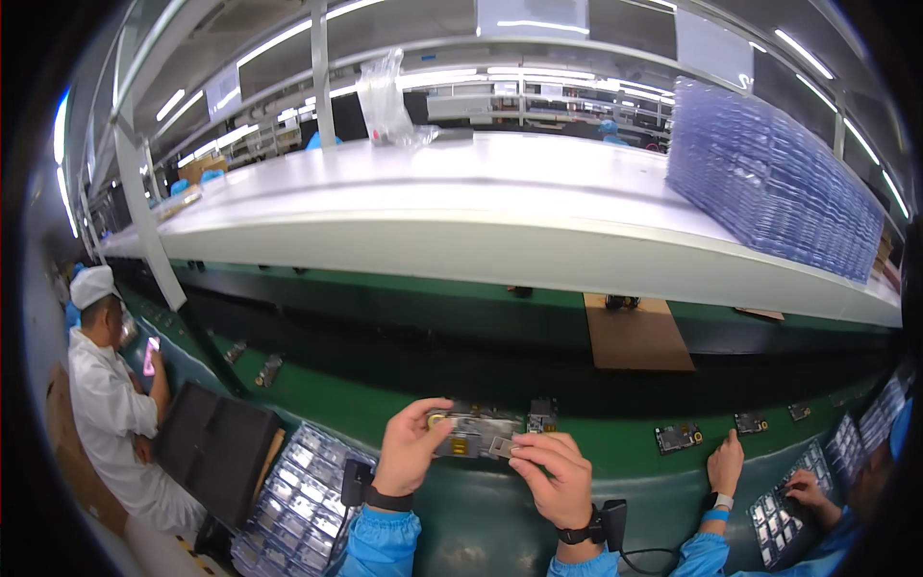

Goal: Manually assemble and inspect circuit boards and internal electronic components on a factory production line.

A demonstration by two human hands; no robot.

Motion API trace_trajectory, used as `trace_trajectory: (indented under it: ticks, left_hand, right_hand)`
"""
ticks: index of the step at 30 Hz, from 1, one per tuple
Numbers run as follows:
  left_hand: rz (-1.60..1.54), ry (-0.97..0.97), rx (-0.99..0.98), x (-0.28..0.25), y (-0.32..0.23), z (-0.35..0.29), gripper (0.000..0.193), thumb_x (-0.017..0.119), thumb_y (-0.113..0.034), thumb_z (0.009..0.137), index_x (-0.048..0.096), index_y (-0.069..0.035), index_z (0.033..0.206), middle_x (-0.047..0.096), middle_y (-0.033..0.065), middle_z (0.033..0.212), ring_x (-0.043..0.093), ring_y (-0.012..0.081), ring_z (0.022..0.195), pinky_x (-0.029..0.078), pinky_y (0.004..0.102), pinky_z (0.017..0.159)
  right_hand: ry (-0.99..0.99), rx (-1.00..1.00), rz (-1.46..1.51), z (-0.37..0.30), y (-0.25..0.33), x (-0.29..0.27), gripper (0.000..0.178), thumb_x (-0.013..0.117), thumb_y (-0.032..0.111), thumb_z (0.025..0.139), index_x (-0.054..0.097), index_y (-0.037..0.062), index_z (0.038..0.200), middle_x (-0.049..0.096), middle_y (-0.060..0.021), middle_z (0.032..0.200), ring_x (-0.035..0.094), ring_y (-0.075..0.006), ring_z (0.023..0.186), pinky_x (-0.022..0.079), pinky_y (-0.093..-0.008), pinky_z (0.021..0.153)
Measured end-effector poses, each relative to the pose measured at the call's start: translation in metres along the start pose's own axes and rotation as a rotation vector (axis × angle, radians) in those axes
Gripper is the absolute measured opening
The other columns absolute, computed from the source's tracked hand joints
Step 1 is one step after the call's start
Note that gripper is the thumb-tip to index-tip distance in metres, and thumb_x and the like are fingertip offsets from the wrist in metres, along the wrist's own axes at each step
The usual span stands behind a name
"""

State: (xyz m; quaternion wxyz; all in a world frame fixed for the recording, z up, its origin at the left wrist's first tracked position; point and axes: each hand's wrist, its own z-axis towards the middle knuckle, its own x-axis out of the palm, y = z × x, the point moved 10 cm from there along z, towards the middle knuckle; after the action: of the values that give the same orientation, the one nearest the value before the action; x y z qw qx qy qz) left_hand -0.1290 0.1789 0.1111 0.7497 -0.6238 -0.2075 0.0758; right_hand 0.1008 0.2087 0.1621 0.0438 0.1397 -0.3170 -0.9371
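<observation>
Small silver rectangular part held at a circuit board
Left hand grips the board's edge, right hand pinches the part; apparently fitting, next calling for careful alignment.

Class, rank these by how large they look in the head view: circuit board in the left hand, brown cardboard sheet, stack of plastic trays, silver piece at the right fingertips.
1. Stack of plastic trays
2. Brown cardboard sheet
3. Circuit board
4. Silver piece

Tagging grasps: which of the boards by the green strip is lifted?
The board in the left hand; the others lie on the green strip.
</observation>
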Motion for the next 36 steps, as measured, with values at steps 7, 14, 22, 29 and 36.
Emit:
trace_trajectory:
  ticks: [7,14,22,29,36]
  left_hand:
    - [-0.023,0.252,-0.018,0.063,-0.03,-0.024,0.033,0.048,-0.004,0.107,0.052,0.003,0.138,0.067,0.0105,0.119,0.062,0.0121,0.108,0.049,0.0273,0.097]
    - [-0.058,0.321,0.035,0.068,-0.031,-0.037,0.036,0.038,-0.014,0.111,0.049,0.001,0.141,0.062,0.0109,0.125,0.058,0.0145,0.116,0.044,0.0306,0.104]
    - [0.024,0.356,0.106,0.074,-0.026,-0.042,0.037,0.036,-0.023,0.113,0.046,0.0,0.14,0.061,0.0116,0.126,0.062,0.0135,0.11,0.053,0.0271,0.092]
    - [0.088,0.325,0.144,0.074,-0.035,-0.044,0.038,0.036,-0.026,0.113,0.048,0.001,0.137,0.063,0.0133,0.123,0.062,0.0151,0.11,0.052,0.029,0.095]
    - [0.116,0.317,0.187,0.076,-0.043,-0.047,0.039,0.036,-0.026,0.113,0.048,0.004,0.135,0.063,0.0153,0.122,0.063,0.0168,0.11,0.051,0.0311,0.097]
  right_hand:
    - [0.029,-0.08,-0.278,0.007,0.023,-0.009,0.024,0.085,0.009,0.07,0.08,0.0117,0.093,0.077,0.0021,0.107,0.061,-0.0211,0.1,0.047,-0.0315,0.086]
    - [0.0,-0.086,-0.314,0.005,0.034,-0.003,0.026,0.087,0.011,0.066,0.081,0.0144,0.091,0.078,0.0036,0.105,0.057,-0.0173,0.085,0.044,-0.0253,0.075]
    - [-0.028,-0.085,-0.322,0.002,0.032,-0.009,0.028,0.087,0.01,0.065,0.082,0.0154,0.092,0.078,0.0045,0.105,0.051,-0.0156,0.079,0.042,-0.026,0.071]
    - [0.007,-0.035,-0.243,0.004,0.03,-0.005,0.022,0.086,0.015,0.063,0.08,0.0119,0.084,0.078,-0.0044,0.098,0.063,-0.0236,0.091,0.051,-0.0403,0.091]
    - [0.021,-0.038,-0.267,0.003,0.034,-0.005,0.023,0.086,0.017,0.063,0.081,0.0119,0.085,0.078,-0.0049,0.097,0.064,-0.0265,0.096,0.052,-0.0476,0.097]
